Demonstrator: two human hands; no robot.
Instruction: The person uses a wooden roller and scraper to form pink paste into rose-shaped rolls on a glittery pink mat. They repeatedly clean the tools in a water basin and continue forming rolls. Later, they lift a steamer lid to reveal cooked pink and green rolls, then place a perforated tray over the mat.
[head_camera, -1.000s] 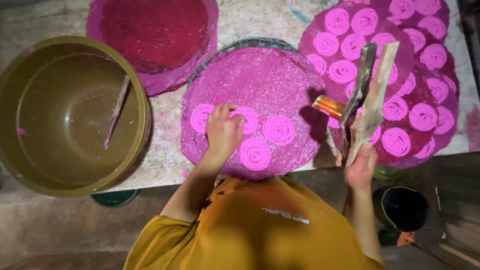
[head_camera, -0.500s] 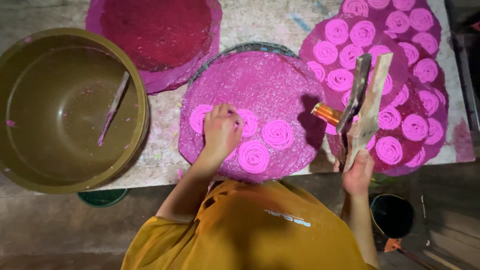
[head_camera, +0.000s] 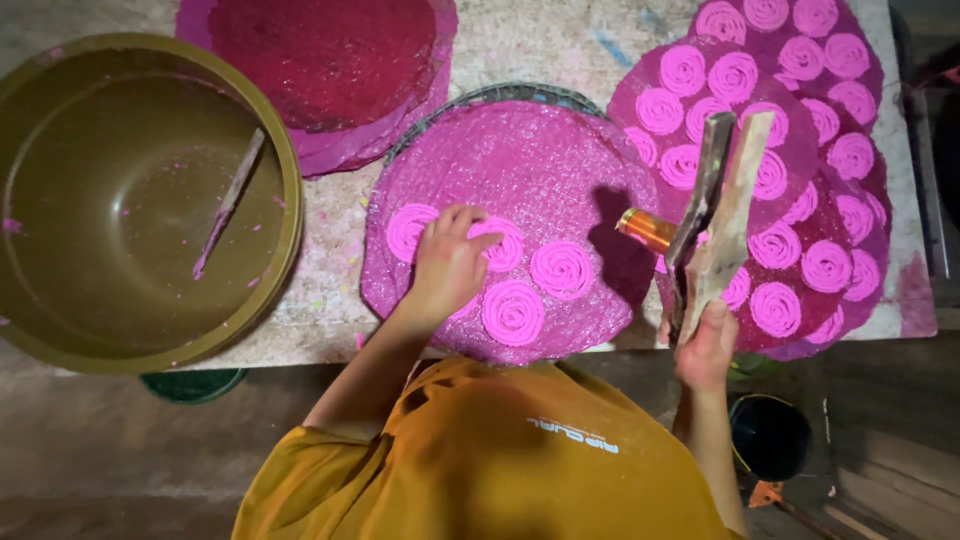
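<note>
Fingers (head_camera: 462, 222) of the left hand (head_camera: 447, 268) curl loosely, pressing a soft pink spiral (head_camera: 497, 245) on the middle mat (head_camera: 530, 160); it looks fragile, best touched lightly at its rim. The right hand (head_camera: 706, 345) is clenched round a stiff wooden press (head_camera: 722, 215), held at its lower end.

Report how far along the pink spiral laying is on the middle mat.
Done: the stacked mats on the right are covered in spirals. In hand: the middle mat carries four spirals in its near part; the left hand rests on them, the right hand grips the wooden press. Left: the mat's far part is bare.
</note>
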